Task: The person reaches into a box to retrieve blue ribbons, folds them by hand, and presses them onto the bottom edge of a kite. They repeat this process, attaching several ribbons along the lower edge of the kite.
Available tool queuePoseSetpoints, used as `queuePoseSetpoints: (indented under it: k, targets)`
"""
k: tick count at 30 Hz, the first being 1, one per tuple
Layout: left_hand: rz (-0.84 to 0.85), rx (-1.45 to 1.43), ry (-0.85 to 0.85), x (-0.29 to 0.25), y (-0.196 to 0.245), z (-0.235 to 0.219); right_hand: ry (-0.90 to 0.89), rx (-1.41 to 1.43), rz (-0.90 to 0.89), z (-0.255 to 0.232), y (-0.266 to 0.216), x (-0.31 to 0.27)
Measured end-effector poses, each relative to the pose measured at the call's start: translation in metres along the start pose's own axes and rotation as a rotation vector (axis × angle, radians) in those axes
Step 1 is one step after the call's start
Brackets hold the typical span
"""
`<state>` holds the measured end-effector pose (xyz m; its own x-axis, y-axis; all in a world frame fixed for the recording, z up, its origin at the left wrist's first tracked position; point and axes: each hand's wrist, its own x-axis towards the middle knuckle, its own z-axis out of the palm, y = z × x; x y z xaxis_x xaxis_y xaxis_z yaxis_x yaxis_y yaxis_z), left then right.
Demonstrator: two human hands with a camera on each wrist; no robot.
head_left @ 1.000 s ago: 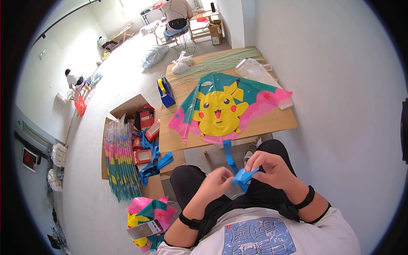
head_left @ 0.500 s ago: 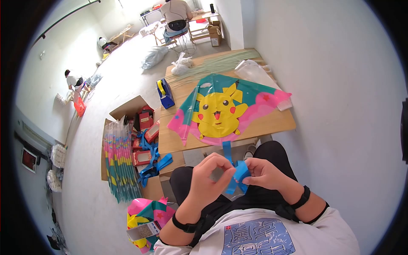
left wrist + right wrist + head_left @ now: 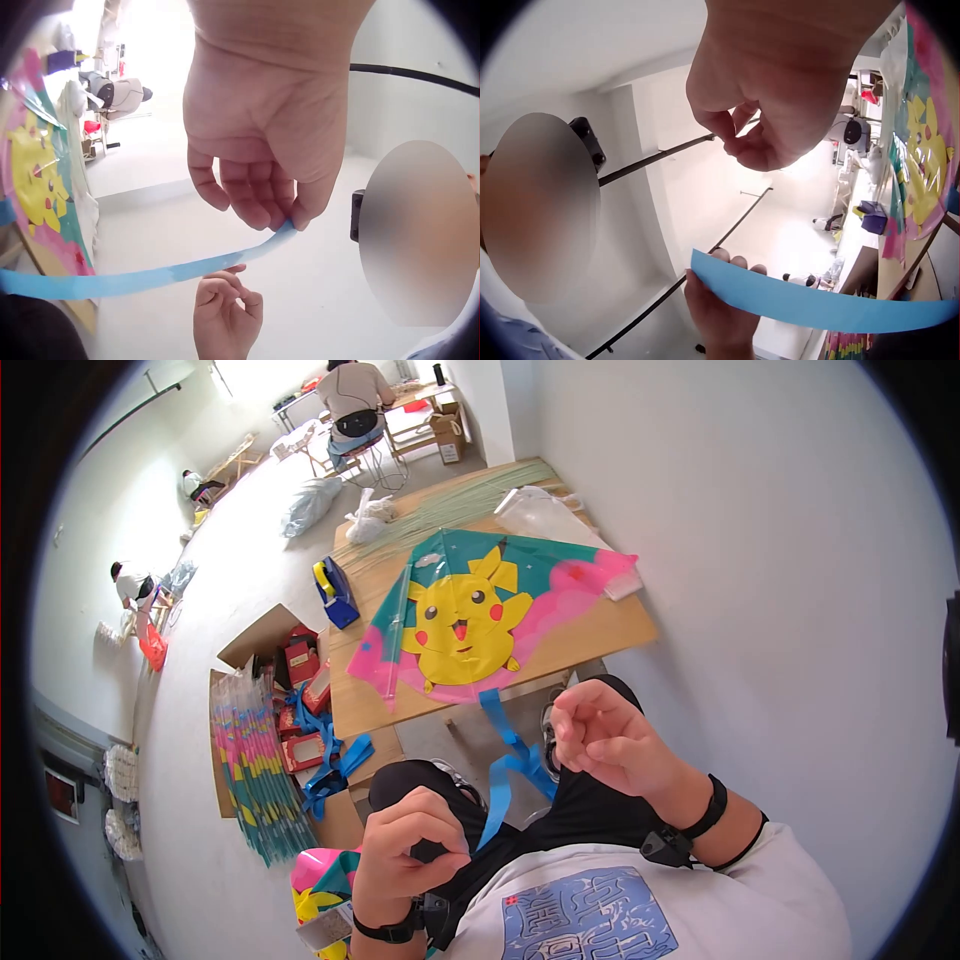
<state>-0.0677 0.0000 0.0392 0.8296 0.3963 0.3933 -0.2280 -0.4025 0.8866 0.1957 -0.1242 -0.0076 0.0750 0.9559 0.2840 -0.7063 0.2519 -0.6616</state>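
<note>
A strip of blue ribbon [image 3: 497, 790] hangs from the bottom edge of a kite [image 3: 462, 635], which is teal and pink with a yellow cartoon figure and lies spread on the table. My left hand [image 3: 410, 850] pinches the free end of the ribbon between thumb and fingertips, low over the lap. In the left wrist view the ribbon [image 3: 150, 280] runs from those fingertips back toward the kite. My right hand [image 3: 612, 742] is raised to the right, away from the ribbon. Its fingers are curled in toward the thumb, and nothing shows between them in the right wrist view.
The wooden table [image 3: 610, 625] also bears a blue tape dispenser [image 3: 335, 592], thin green sticks [image 3: 450, 505] and white plastic [image 3: 550, 515]. To the left a carton [image 3: 235, 650] holds bagged kites, red boxes and ribbon. People sit farther back.
The bunched blue ribbon has come loose into a long strip. My hands have moved apart, the left down and left with the ribbon end, the right upward without it. The head view has shifted.
</note>
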Motion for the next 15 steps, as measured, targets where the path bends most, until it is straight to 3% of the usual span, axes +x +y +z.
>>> queuePoseSetpoints:
  k: [5,15]
  targets:
    - [0.016,-0.027,-0.029,0.007,-0.001,0.008,-0.140,-0.025,-0.013,0.017,-0.011,0.000]
    - [0.028,-0.046,-0.047,0.008,0.004,0.009,-0.179,-0.084,-0.028,0.029,-0.019,-0.003]
